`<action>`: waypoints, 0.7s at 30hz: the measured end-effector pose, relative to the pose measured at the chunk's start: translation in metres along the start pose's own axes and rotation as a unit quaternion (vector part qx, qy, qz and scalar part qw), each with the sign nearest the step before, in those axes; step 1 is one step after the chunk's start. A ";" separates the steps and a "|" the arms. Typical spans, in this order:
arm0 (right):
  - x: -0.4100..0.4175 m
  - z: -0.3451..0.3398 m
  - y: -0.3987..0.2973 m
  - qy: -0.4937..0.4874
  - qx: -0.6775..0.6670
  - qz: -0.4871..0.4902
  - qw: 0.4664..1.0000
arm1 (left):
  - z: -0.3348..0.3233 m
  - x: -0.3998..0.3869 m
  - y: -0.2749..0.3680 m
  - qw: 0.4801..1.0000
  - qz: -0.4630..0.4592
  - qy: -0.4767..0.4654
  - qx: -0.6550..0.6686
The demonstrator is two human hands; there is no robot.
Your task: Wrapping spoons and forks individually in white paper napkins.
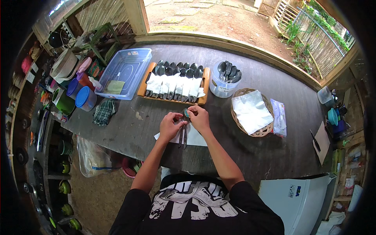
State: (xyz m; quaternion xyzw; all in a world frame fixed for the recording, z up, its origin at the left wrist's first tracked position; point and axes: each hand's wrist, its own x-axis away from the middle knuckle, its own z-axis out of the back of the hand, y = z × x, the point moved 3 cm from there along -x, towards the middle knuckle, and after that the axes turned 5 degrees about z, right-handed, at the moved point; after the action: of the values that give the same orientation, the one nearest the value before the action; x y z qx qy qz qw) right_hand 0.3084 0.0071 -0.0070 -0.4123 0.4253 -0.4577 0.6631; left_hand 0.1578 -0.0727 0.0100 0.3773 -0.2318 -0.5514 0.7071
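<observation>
My left hand (pixel 171 126) and my right hand (pixel 199 118) meet around a dark spoon and another piece of cutlery (pixel 182 136), their handles towards me. Both hands have their fingers on the cutlery near its top end. Under it lies a white paper napkin (pixel 196 138), partly hidden by my hands. Just beyond stands a wooden tray (pixel 206 85) with rows of dark cutlery wrapped in white napkins (pixel 173 84). A clear round tub (pixel 222 88) to its right holds loose spoons and forks (pixel 228 70). Napkins (pixel 252 110) lie in a wicker basket (pixel 235 117) at the right.
Left of the tray stands a clear plastic bin (pixel 133 95), with a checked cloth (pixel 105 113) and a blue-lidded tub (pixel 85 98) nearby. A plastic packet (pixel 278 117) lies beside the basket. A pen (pixel 315 141) rests on brown card at the far right.
</observation>
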 end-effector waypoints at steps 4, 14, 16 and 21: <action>0.003 0.001 -0.003 0.020 0.013 0.027 0.999 | -0.001 0.000 -0.002 0.999 -0.024 0.021 0.022; 0.054 -0.006 -0.052 0.120 0.105 0.140 0.977 | 0.041 0.024 -0.014 0.985 -0.020 0.081 0.150; 0.073 -0.023 -0.066 0.098 0.131 0.145 0.976 | 0.056 0.037 -0.026 0.986 -0.011 0.078 0.147; 0.113 -0.074 -0.081 0.011 0.208 0.158 0.965 | 0.089 0.060 -0.046 0.989 0.026 0.086 0.114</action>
State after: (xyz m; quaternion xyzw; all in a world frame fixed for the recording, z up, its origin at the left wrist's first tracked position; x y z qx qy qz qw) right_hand 0.2426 -0.1319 0.0256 -0.1878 0.3870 -0.4302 0.7936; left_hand 0.0812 -0.1600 0.0220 0.4950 -0.2411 -0.4688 0.6907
